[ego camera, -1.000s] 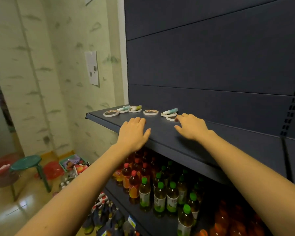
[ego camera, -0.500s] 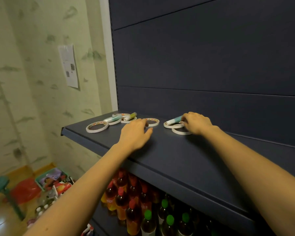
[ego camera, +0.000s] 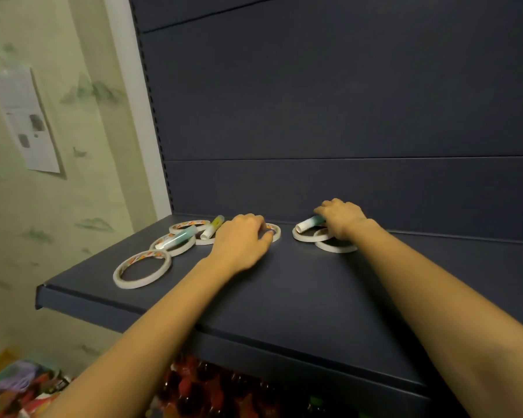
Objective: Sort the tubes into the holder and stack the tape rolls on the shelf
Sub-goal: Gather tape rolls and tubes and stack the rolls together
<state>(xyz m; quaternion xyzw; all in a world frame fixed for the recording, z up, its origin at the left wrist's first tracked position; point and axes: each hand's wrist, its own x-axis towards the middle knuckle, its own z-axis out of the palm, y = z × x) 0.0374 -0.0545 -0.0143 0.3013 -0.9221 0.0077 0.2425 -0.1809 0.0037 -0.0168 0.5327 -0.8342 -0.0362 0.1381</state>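
The right hand (ego camera: 340,217) grips one end of a teal tube (ego camera: 307,223), which lies across two overlapping tape rolls (ego camera: 335,247) at the back of the shelf (ego camera: 284,297), long axis running left from the hand. The left hand (ego camera: 242,241) rests bent-fingered on a single tape roll (ego camera: 276,230) just to the left; a pinch cannot be confirmed. A yellow tube (ego camera: 212,227) and a second teal tube (ego camera: 178,238) lie on rolls further left, and no holder is visible.

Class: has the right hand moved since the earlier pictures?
Yes: the right hand went deeper over the shelf, from short of the overlapping tape rolls onto the teal tube.
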